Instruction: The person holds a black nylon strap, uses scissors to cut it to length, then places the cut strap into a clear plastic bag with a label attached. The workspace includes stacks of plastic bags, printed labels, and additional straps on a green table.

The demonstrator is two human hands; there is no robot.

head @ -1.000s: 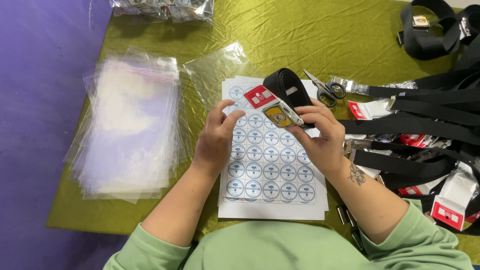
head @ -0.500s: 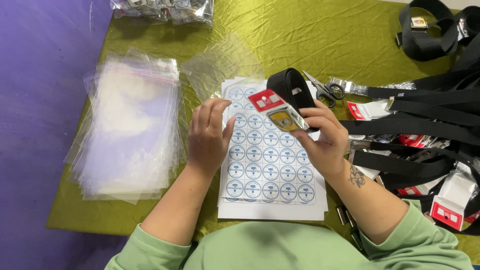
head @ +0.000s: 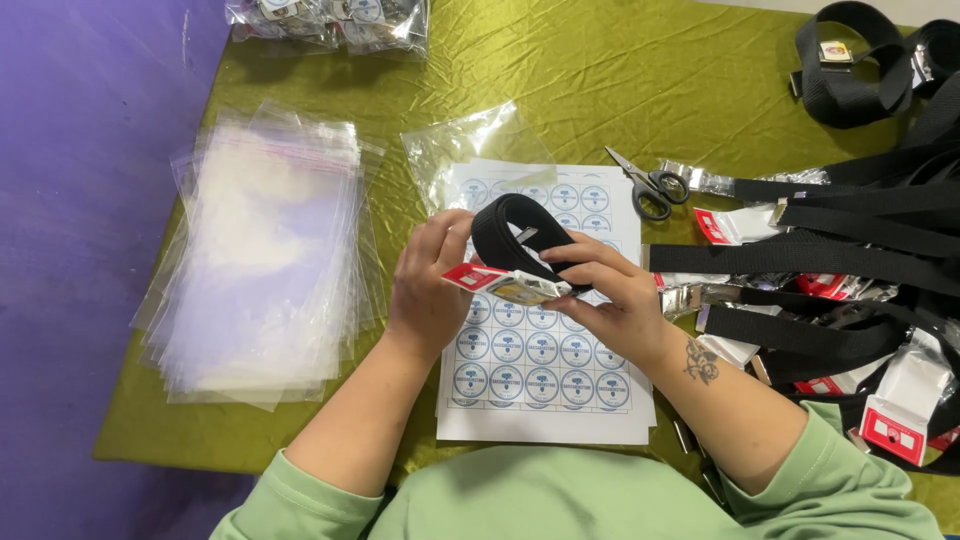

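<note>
My right hand point(head: 615, 300) grips a rolled black webbing belt point(head: 512, 232) with a metal buckle and a red-and-white tag point(head: 472, 277) hanging at its front. My left hand point(head: 428, 285) holds the same roll from the left side, fingers on the tag and the roll's edge. Both hands hover over a white sheet of round blue-and-white stickers point(head: 540, 355) lying on the olive-green cloth point(head: 620, 70). A single clear plastic bag point(head: 470, 145) lies just beyond the sheet.
A stack of clear plastic bags point(head: 260, 260) lies at the left. Scissors point(head: 650, 185) rest right of the sheet. Several loose black belts with buckles and red tags point(head: 840, 260) fill the right side. Bagged items point(head: 330, 20) sit at the far edge.
My left hand came back from open fingers onto the roll. The belt roll has been lowered and turned, with its tag now facing the left hand.
</note>
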